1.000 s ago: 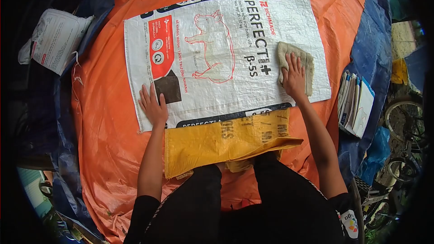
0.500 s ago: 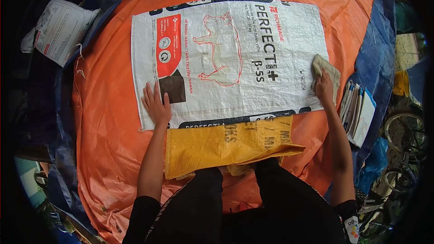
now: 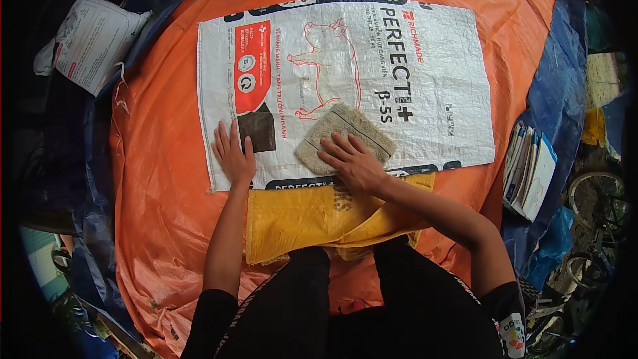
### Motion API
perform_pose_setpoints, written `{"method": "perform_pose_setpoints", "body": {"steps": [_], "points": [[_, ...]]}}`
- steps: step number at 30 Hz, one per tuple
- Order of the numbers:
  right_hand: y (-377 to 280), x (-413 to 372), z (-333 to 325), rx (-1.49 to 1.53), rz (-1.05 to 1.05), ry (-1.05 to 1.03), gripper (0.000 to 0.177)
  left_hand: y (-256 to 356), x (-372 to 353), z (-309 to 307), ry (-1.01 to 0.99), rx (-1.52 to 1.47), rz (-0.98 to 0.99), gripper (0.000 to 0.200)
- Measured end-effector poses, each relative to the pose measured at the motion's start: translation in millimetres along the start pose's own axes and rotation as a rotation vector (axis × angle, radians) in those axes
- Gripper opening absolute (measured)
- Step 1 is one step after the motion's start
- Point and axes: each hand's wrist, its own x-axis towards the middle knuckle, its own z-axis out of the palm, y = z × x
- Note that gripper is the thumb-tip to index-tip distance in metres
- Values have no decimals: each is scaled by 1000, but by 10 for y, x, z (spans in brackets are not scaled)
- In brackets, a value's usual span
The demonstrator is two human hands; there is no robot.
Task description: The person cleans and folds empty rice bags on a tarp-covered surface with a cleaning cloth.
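White sack (image 3: pixel 339 70) lies lengthwise across my view, right hand (image 3: pixel 357 165) spread atop the cloth (image 3: pixel 332 127), left hand (image 3: pixel 236 159) spread on the sack's near left corner

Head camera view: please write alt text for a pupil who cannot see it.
A person's right hand lies on a beige, fuzzy, rectangular cloth on a white woven-plastic sack printed with a red pig outline; the left hand rests on the sack's left end. Beneath is a wrinkled orange plastic tarp, with a yellow plastic sack nearer the person.
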Motion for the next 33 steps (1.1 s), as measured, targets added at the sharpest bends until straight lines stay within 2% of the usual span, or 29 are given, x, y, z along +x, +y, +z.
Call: {"method": "perform_pose_setpoints", "body": {"steps": [4, 9, 18, 24, 27, 30, 33], "points": [[144, 493, 38, -16, 6, 89, 59, 24, 0, -24, -2, -11, -3, 57], [659, 528, -97, -44, 244, 300, 58, -15, -7, 12, -6, -9, -3, 58], [1731, -400, -445, -188, 623, 446, 58, -24, -11, 18, 11, -26, -4, 56], [2419, -1138, -634, -213, 911, 423, 58, -33, -6, 17, 4, -19, 2, 56], [2884, -1506, -604, -206, 956, 496, 58, -45, -9, 19, 9, -28, 11, 56], [3305, -1834, -473, -231, 869, 518, 58, -45, -15, -10, -1, -32, 20, 57], [3099, -1883, -527, -191, 925, 526, 58, -115, -49, -44, -29, -60, 48, 57]]}}
